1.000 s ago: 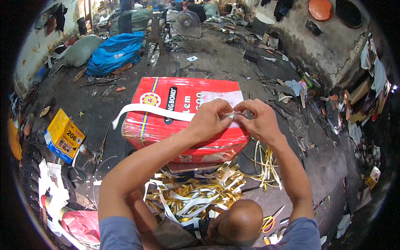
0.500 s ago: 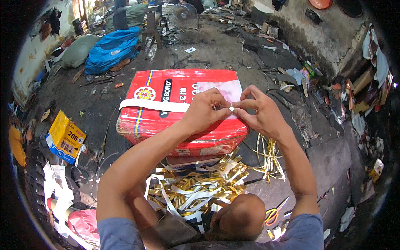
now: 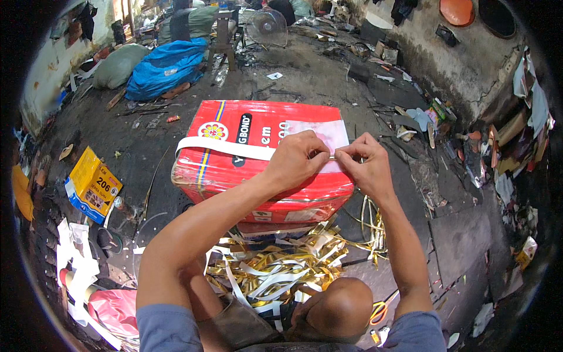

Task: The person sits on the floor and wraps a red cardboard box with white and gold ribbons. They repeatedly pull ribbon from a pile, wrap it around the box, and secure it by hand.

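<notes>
A white strip (image 3: 234, 148) lies across the top of a red box (image 3: 258, 193), its right end pinched between the nearly closed thumbs and fingers of the person's left hand (image 3: 298, 157) and right hand (image 3: 369, 165), with a heap of gold and white strips (image 3: 281, 271) before the box and orange-handled scissors (image 3: 379, 313) near the knee (image 3: 343, 308).

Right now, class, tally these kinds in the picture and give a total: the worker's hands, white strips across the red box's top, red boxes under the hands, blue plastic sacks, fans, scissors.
Left hand and right hand: 2
White strip: 1
Red box: 1
Blue plastic sack: 1
Fan: 1
Scissors: 1
Total: 7
</notes>
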A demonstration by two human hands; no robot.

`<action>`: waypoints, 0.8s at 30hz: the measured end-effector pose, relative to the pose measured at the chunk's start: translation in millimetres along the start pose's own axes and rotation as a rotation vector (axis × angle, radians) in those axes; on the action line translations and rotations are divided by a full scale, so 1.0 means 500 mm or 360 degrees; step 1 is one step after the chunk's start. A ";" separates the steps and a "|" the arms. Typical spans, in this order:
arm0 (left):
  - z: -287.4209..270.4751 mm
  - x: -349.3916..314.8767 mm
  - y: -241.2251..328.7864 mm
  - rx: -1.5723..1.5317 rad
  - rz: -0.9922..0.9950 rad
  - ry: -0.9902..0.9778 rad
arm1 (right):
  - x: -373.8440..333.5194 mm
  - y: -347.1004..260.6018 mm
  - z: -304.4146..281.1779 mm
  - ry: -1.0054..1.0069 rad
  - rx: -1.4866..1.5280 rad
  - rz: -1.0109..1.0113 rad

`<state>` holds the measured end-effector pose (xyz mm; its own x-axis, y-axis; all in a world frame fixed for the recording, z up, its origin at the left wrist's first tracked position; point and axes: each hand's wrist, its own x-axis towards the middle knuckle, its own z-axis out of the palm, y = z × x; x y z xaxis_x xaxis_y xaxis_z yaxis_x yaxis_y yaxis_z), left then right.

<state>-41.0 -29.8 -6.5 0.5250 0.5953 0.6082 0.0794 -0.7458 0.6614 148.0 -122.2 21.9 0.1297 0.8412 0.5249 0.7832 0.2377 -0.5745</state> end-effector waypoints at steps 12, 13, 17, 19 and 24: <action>-0.007 0.025 -0.004 0.0162 0.0152 -0.0175 | 0.013 0.040 0.024 -0.0046 0.0380 0.0373; -0.004 0.030 -0.006 0.0141 0.0171 -0.0191 | 0.004 0.042 0.030 0.0053 0.0539 0.0440; 0.000 0.041 0.005 0.0004 0.0170 -0.0225 | -0.016 0.030 0.036 0.0083 0.1029 0.0720; 0.008 0.047 0.009 -0.0037 0.0194 -0.0201 | -0.018 0.033 0.028 -0.0057 0.1180 0.0828; 0.029 0.039 0.011 -0.0178 0.0162 -0.0140 | -0.032 0.058 0.044 0.0081 0.0571 0.0367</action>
<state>-18.2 -26.8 2.9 0.5980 0.4863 0.6371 -0.0702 -0.7600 0.6461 155.4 -118.1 -17.0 0.3134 0.8692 0.3825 0.4705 0.2078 -0.8576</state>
